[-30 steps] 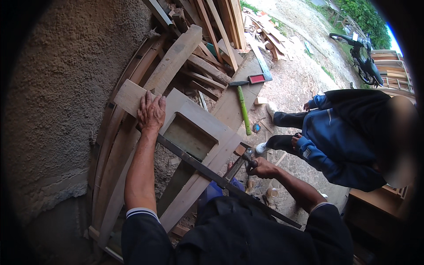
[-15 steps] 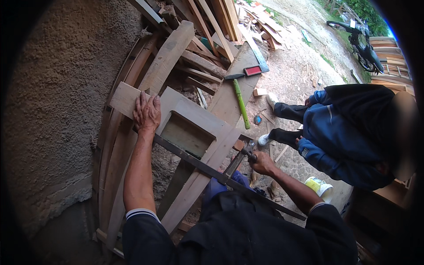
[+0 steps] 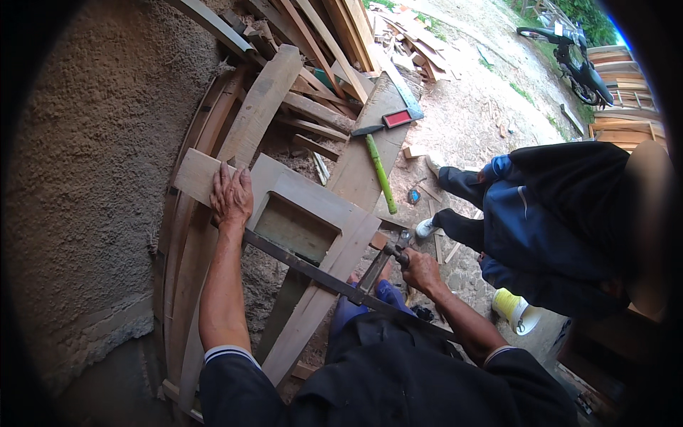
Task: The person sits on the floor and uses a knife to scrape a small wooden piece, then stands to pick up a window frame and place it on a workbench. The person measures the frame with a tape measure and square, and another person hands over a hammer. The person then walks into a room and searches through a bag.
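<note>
My left hand [image 3: 231,193] is closed over a pale wooden block [image 3: 196,173] at the left end of a panelled wooden frame [image 3: 352,238]. Across the frame, a long dark metal bar clamp [image 3: 302,265] runs down to the right, its far-left end hidden near my left wrist. At its screw end, my right hand [image 3: 422,270] grips the clamp's handle [image 3: 395,252]. A small brown wood piece [image 3: 379,240] sits between the frame's right edge and the screw end. The frame has a rectangular recessed panel [image 3: 295,228] beside my left hand.
A green-handled hammer [image 3: 380,174] and a try square [image 3: 402,117] lie on a wide board [image 3: 356,178] beyond the frame. Stacked planks [image 3: 186,263] line the rough wall at left. Another person [image 3: 548,220] stands at right near a white-and-yellow bucket [image 3: 514,311]. A motorcycle [image 3: 575,67] is farther off.
The view has shifted slightly, so the frame and tools appear a little lower and farther left. Both hands keep their places on the block and clamp handle. The other person's upper body has shifted slightly.
</note>
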`<state>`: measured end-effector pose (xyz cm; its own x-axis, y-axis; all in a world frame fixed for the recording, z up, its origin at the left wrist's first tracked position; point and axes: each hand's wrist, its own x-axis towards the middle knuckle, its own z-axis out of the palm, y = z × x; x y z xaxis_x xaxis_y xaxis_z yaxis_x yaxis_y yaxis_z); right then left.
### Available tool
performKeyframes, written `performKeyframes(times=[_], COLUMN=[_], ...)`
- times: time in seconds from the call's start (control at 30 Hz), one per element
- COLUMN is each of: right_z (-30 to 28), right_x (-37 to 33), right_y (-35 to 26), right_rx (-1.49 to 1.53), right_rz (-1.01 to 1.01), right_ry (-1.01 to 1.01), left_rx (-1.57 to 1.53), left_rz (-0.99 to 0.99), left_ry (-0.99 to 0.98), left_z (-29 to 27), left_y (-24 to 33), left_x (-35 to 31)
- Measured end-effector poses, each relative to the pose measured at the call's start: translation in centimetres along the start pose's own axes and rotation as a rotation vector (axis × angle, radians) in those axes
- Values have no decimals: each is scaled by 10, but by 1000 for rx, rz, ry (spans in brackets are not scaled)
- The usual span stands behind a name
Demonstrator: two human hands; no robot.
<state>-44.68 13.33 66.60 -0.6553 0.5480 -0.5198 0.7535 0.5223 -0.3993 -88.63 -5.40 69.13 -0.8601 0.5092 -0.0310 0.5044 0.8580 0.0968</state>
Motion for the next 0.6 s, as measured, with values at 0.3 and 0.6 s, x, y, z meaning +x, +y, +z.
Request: performKeyframes(times=[0.3,0.6], right_z=[-4,-18], right_x=[1,13], right_y=[12,3], right_rx=[150,203], right_rz=[-172,-139], right_ry=[-17,-217], left_rx=[6,33], left_rz=[-45,5], left_ry=[-79,-48], left_z=[-17,6], left_y=[10,-6], left_x=[-2,5])
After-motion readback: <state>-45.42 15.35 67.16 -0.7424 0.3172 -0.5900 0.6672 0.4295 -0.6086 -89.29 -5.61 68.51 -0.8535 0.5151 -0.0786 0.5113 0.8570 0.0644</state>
